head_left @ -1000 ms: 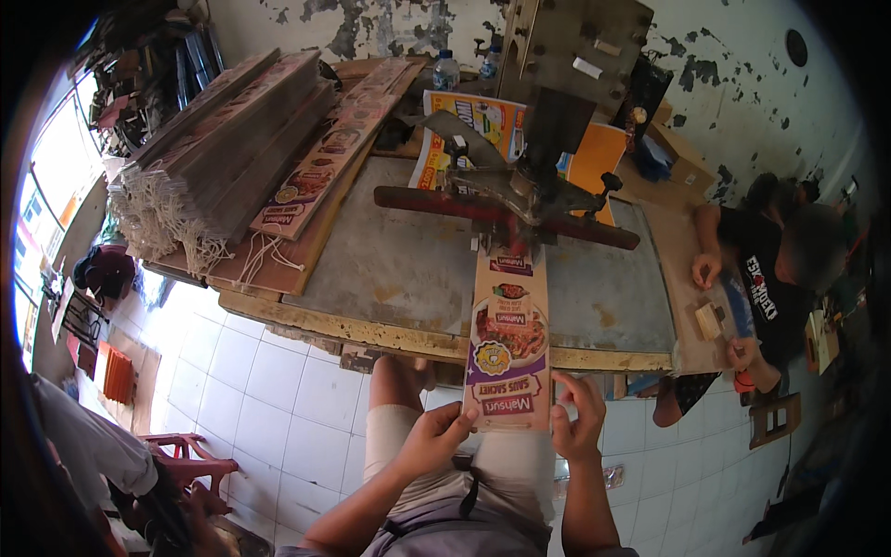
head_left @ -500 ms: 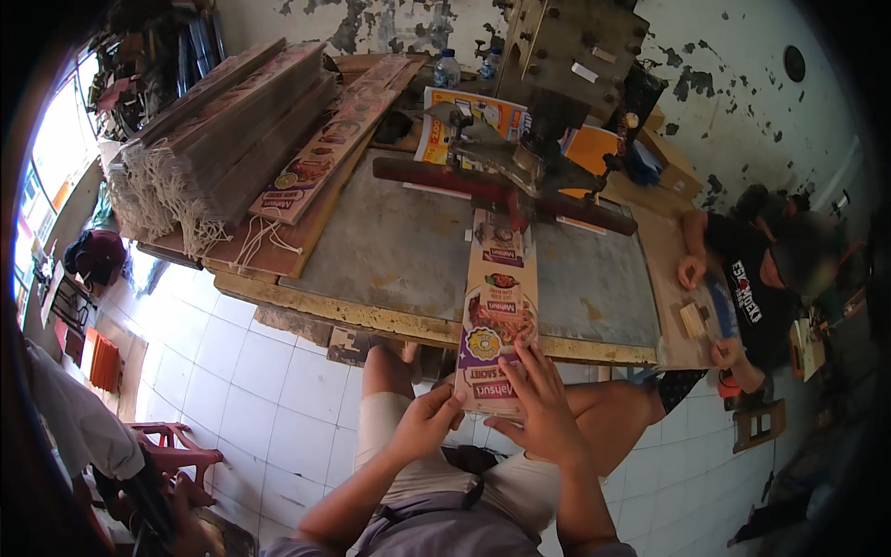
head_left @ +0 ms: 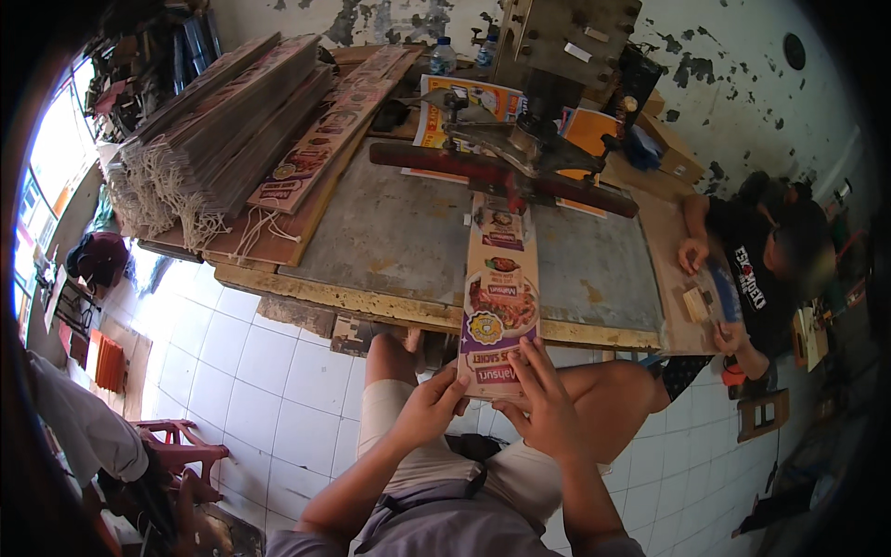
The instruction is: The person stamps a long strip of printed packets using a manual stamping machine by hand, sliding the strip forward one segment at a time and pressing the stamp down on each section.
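A long printed strip (head_left: 501, 278), beige and purple with food pictures, lies lengthwise across the grey metal tabletop (head_left: 399, 251). Its near end overhangs the front edge above my lap, and its far end passes beneath the red bar (head_left: 436, 161) of a heavy press (head_left: 534, 148). My left hand (head_left: 432, 407) pinches the near left corner between thumb and fingers. On the right edge of that same end, my right hand (head_left: 548, 404) has its fingers on top and its thumb at the near edge. The strip's underside is hidden.
At the left stands a tall pile of similar strips (head_left: 223, 139) with white cords (head_left: 176, 204). Beside it lies another printed strip (head_left: 316, 139). A co-worker (head_left: 742, 251) sits at the right, hands near a small wooden block (head_left: 696, 304). A red stool (head_left: 181, 446) stands on the tiled floor.
My right hand's fingers have shifted toward the strip's right edge and drawn closer together. My left hand keeps its hold on the corner. The whole view has shifted slightly.
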A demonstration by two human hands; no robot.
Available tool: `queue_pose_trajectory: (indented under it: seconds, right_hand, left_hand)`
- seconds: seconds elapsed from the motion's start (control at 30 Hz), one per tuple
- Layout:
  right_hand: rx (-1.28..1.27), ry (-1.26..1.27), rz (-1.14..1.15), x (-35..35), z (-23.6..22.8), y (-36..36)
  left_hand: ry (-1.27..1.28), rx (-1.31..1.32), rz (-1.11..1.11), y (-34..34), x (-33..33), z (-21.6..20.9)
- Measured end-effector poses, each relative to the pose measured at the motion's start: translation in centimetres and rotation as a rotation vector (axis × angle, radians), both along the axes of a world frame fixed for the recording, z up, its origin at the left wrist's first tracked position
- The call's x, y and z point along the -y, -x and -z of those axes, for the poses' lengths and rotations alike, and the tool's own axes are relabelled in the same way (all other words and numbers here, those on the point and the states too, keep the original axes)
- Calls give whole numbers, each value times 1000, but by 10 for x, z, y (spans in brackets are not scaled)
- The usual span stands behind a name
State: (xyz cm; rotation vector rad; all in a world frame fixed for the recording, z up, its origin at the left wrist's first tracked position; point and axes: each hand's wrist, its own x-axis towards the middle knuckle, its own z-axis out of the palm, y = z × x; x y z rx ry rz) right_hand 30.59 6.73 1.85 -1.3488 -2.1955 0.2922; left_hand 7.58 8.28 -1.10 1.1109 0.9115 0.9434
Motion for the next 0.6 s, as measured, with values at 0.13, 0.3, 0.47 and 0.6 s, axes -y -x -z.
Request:
queue_pose_trajectory:
  seconds: [0.13,0.3,0.47,0.6]
  right_hand:
    - [-27,-59,13,-6,4,1]
    - [-11,-41,8,1,3,-4]
    - [33,-61,56,-14,12,1]
    - [11,-47,49,-19,12,0]
  left_hand:
    - [6,-3,73,4,-14,-3]
    - [35,35,58,-2,-10,-6]
    - [116,42,31,-8,-25,0]
    - [-26,-340,89,13,-24,-6]
